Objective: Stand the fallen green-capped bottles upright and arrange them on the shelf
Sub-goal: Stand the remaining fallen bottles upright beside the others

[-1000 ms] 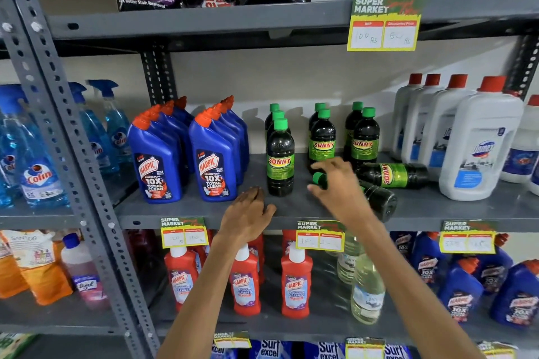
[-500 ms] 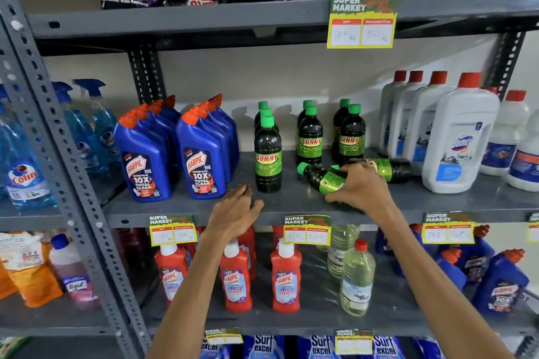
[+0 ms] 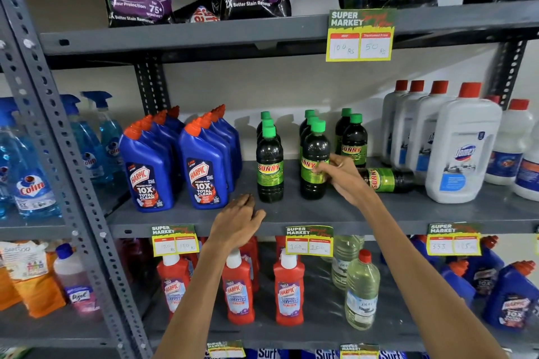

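right hand [image 3: 341, 176] reaching forward, fingers wrapped on upright dark glossy green-capped bottle [image 3: 314, 160] at shelf [image 3: 437, 210] front; left hand [image 3: 237, 220] flat, empty, palm down on grey metal edge; another bottle [image 3: 388, 179] lying sideways behind.

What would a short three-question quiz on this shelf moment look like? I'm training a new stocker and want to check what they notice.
1. True or false: every green-capped bottle on the middle shelf is upright.
2. Which hand touches a bottle? A) left B) right C) both
3. Fill in: the fallen bottle lies in front of the white ____-capped bottles.

Key
1. False: one fallen bottle lies on its side.
2. B: the right hand has its fingers on the upright middle-row front bottle; the left hand rests on the shelf edge, touching no bottle.
3. Red: see the white bottles.
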